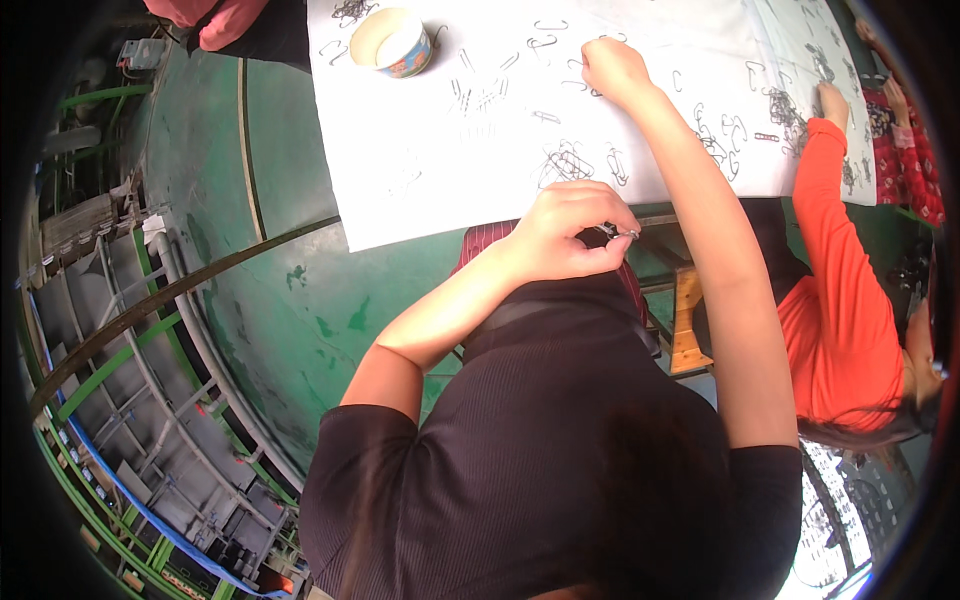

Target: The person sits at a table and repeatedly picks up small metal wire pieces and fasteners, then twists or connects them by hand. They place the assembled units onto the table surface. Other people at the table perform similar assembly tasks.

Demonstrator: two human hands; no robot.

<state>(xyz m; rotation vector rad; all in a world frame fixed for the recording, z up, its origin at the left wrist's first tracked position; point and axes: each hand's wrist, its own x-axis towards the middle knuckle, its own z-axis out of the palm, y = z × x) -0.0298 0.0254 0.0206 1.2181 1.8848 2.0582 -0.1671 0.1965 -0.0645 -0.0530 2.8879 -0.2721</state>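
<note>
My left hand (570,232) is held at the near edge of the table, thumb and fingers pinched together. Between them is a small dark metal piece (622,234), mostly hidden by the fingers. Farther off, my right hand (612,70) reaches over the white sheet, its fingers curled closed and pointing down. What those fingers hold, if anything, is hidden. Thin dark wire hooks (543,42) lie scattered close to it. A tangled pile of dark wire pieces (566,162) rests on the sheet just beyond my left hand, with another row of hooks (722,140) to the right.
A round paper tub (405,48) stands on the white-covered table (385,215) at the far left. To my right a co-worker's orange sleeve (825,180) extends to the table, beside another dark wire pile (787,112). A wooden stool (690,320) is below.
</note>
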